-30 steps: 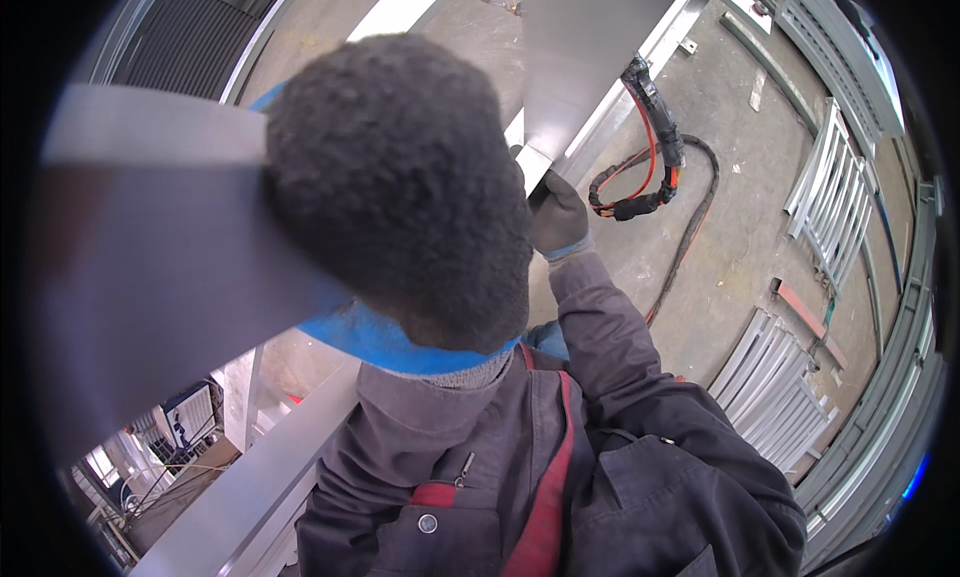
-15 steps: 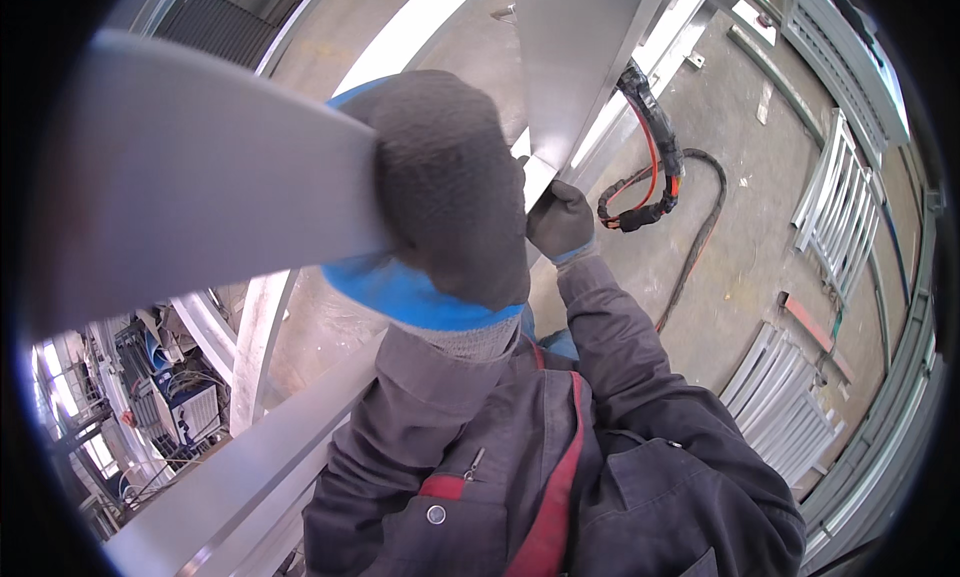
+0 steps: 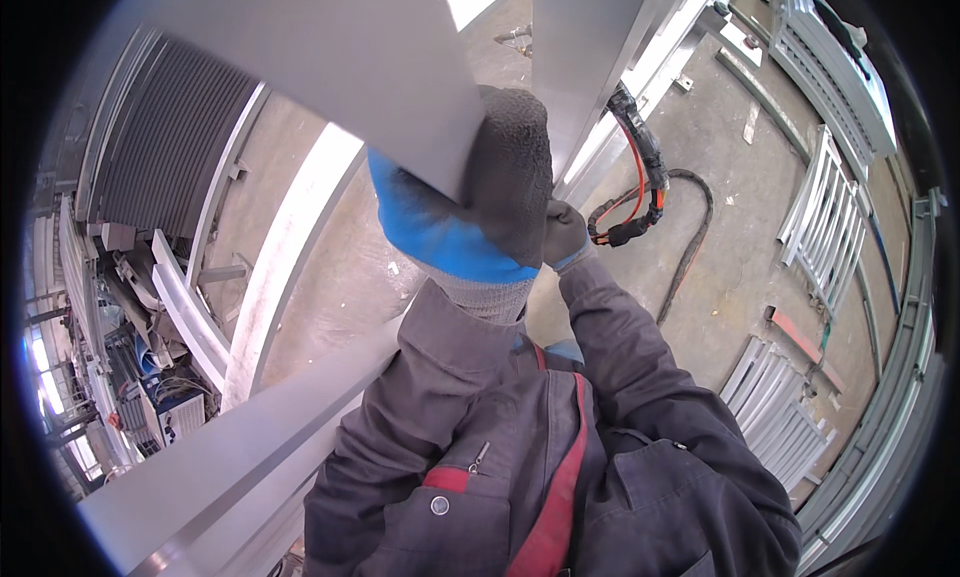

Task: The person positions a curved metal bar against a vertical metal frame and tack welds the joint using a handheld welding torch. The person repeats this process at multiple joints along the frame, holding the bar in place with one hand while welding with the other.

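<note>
My left hand [image 3: 475, 192], in a black and blue work glove with a grey cuff, grips a wide, flat grey metal profile [image 3: 330, 62] close in front of me. The profile slants from the upper left down to the hand. Beside it, my right hand [image 3: 568, 234], also gloved, looks closed. The left glove covers most of its fingers, so what they hold is hidden. Just beyond both hands stands another broad grey metal profile [image 3: 575, 67], its lower end partly hidden by the left glove.
Right of the hands, a black-wrapped cable with orange wires [image 3: 640, 157] hangs and loops onto the concrete floor [image 3: 740, 217]. White slatted panels [image 3: 825, 217] lie farther right. Long metal beams [image 3: 250, 427] pass at lower left. A curved white beam [image 3: 290, 247] and dark ribbed panels [image 3: 170, 137] are at left.
The profile in my left hand has swung from nearly level at the left to slanting toward the upper left. My left hand has shifted right and now covers more of the right one.
</note>
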`<action>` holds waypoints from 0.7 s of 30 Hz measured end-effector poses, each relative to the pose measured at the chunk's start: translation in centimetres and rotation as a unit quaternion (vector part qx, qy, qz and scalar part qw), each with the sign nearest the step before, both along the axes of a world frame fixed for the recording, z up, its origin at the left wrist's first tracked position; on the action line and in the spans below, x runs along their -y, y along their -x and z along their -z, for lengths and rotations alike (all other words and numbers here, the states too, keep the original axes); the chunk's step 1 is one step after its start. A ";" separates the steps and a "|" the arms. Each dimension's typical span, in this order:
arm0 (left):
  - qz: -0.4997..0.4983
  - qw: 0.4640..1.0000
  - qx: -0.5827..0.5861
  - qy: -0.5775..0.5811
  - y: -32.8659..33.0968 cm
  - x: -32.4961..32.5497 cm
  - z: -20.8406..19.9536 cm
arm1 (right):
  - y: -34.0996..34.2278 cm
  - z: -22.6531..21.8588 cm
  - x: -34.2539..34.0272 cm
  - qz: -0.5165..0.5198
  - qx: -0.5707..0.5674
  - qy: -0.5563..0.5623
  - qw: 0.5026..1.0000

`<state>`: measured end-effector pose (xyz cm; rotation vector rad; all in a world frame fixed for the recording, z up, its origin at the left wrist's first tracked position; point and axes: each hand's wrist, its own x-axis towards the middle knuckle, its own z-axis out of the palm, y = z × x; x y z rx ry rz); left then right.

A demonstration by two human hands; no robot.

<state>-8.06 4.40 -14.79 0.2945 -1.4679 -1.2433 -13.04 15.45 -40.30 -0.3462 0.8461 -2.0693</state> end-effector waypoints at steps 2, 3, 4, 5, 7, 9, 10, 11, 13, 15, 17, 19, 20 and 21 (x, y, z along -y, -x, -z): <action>-0.011 1.000 -0.005 0.027 0.0 0.2 0.4 | 0.0 -0.6 -0.2 -0.010 -0.025 0.003 1.000; -0.010 0.999 -0.004 0.033 0.0 0.2 0.5 | -0.1 -0.9 -0.2 -0.005 -0.015 -0.022 1.000; -0.008 0.999 -0.002 0.040 -0.1 0.2 0.5 | -0.1 -1.2 -0.3 0.000 -0.004 -0.047 0.999; 0.001 1.000 0.002 0.030 -0.1 0.2 0.5 | -0.3 -1.6 -0.4 0.014 0.007 -0.084 0.996; 0.005 1.000 0.007 0.017 -0.2 0.0 0.4 | -0.5 -2.3 -0.3 0.022 0.005 -0.088 0.996; -0.006 1.000 0.010 0.013 -0.1 -0.3 0.2 | -0.5 -2.9 -0.2 0.018 -0.022 -0.069 0.997; -0.011 1.000 0.011 0.012 0.0 -0.4 0.1 | -0.5 -3.1 -0.2 0.018 -0.035 -0.083 0.996; -0.015 1.000 0.009 0.012 0.0 -0.3 0.1 | -0.6 -3.3 -0.4 0.022 -0.047 -0.142 0.989; -0.011 1.000 0.016 0.014 -0.1 -0.2 0.0 | -0.5 -3.5 -0.3 0.024 -0.031 -0.180 0.983; 0.000 0.999 0.029 0.012 -0.2 0.0 -0.1 | -0.5 -3.4 -0.4 0.020 0.007 -0.149 0.989; -0.001 0.999 0.040 0.010 -0.3 0.0 -0.3 | -0.4 -2.8 -0.6 0.014 0.007 -0.136 0.991; -0.001 0.999 0.045 0.010 -0.3 -0.1 -0.6 | -0.2 -1.8 -0.7 0.008 -0.033 -0.122 0.992; 0.001 0.999 0.048 0.010 -0.4 -0.3 -0.7 | -0.1 -1.2 -0.8 0.004 -0.062 -0.109 0.992; 0.007 0.999 0.045 0.003 -0.4 -0.6 -0.9 | 0.0 -0.5 -0.8 0.000 -0.102 -0.132 0.986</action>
